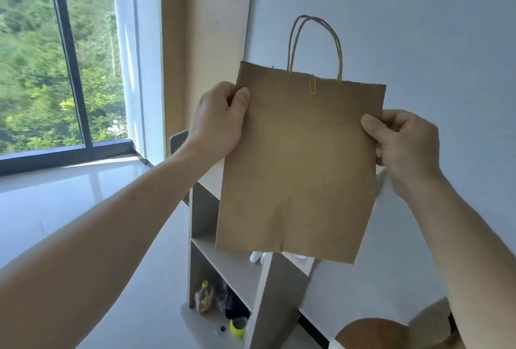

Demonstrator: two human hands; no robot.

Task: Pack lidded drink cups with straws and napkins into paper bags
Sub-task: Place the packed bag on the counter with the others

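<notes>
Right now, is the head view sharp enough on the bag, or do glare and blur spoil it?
Head view: the paper bag sharp and evenly lit, its yellow clip readable; window daylight puts glare on the sill; wide-angle bends the edges; shelf bottles look soft.

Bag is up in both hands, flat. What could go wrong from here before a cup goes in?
1. A yellow paper clip pins the top edge of the paper bag shut; pulling the sides apart with it on could tear the paper.
2. The left hand and right hand only pinch the side edges in mid-air, and the bag's bottom fold is flat, so a cup loaded now would likely tip.
</notes>
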